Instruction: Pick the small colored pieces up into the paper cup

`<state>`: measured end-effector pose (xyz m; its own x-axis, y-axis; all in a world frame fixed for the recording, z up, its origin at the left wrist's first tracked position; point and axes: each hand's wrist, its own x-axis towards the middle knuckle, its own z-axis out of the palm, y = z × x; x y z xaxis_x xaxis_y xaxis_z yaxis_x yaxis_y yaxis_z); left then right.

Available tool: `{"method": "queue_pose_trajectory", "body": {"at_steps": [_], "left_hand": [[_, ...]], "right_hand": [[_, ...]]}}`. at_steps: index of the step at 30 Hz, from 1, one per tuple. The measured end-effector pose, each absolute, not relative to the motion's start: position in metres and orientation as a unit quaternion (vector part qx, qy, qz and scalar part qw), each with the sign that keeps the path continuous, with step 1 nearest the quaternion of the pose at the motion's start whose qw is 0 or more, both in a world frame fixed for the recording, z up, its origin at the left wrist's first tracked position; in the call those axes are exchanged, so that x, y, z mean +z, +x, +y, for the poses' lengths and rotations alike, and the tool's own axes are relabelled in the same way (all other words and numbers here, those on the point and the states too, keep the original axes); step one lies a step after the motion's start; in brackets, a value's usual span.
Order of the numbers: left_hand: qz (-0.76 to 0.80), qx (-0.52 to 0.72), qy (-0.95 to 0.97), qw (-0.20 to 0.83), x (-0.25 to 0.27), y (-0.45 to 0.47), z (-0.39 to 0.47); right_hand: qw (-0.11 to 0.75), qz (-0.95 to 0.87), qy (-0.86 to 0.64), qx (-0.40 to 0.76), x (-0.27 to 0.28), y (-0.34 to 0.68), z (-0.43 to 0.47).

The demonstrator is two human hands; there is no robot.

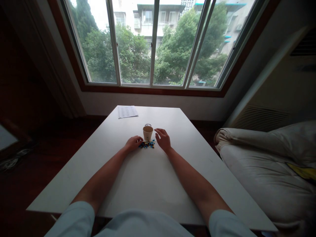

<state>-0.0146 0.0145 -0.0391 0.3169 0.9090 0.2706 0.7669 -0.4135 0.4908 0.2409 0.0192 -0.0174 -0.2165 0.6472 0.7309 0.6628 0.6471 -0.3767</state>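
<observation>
Far left we see dark floor with some cables (12,161), dim, hard to make out. Next comes the white table (103,171), its near edge close to the body, far edge toward the window (153,42). A printed sheet of paper (127,111) lies flat at the table's far left corner, well apart from everything else.

Moving in: our left forearm runs up from the pale sleeve (74,220) to the left hand (133,143), which rests knuckles up on the table, fingers curled inward and bunched together. Its fingertips touch the left edge of a small pile of beads (147,144), blue, black and yellow bits, too small to tell shapes. We cannot tell whether the hand pinches any piece.

Just behind the pile stands a paper cup (147,133), upright, beige, open top. Something dark and ring-like (147,125) sits right behind its rim; unclear what it is. The cup sits between the two hands, slightly farther away than both.

Right of the pile: the right hand (163,139), fingers spread and loosely extended, thumb toward the cup. It sits just beside the cup and the right edge of the pile, holding nothing. Contact with the cup is not clear; looks a little apart.

Farther right the table stays bare to its edge. Beyond it lies a cream cushion or bedding (266,164) with a yellow patch (303,171). Above that, a wall unit with vent slats (261,117).
</observation>
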Motion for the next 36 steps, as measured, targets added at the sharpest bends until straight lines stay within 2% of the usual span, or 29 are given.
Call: {"method": "queue_pose_trajectory", "body": {"at_steps": [5, 12, 23, 30, 36], "left_hand": [[0.518, 0.262, 0.802, 0.138, -0.038, -0.014, 0.014], [0.522, 0.260, 0.800, 0.139, -0.037, -0.012, 0.014], [0.524, 0.261, 0.799, 0.140, -0.040, -0.014, 0.016], [0.520, 0.262, 0.801, 0.141, -0.041, -0.014, 0.017], [0.517, 0.264, 0.802, 0.141, -0.040, -0.015, 0.015]], "right_hand": [[0.443, -0.812, -0.378, -0.039, -0.012, 0.231, 0.013], [0.369, -0.856, -0.358, -0.053, -0.015, 0.222, 0.012], [0.331, -0.874, -0.351, -0.056, -0.024, 0.224, 0.020], [0.349, -0.872, -0.339, -0.053, -0.021, 0.224, 0.017], [0.438, -0.800, -0.407, -0.041, -0.017, 0.230, 0.013]]}}
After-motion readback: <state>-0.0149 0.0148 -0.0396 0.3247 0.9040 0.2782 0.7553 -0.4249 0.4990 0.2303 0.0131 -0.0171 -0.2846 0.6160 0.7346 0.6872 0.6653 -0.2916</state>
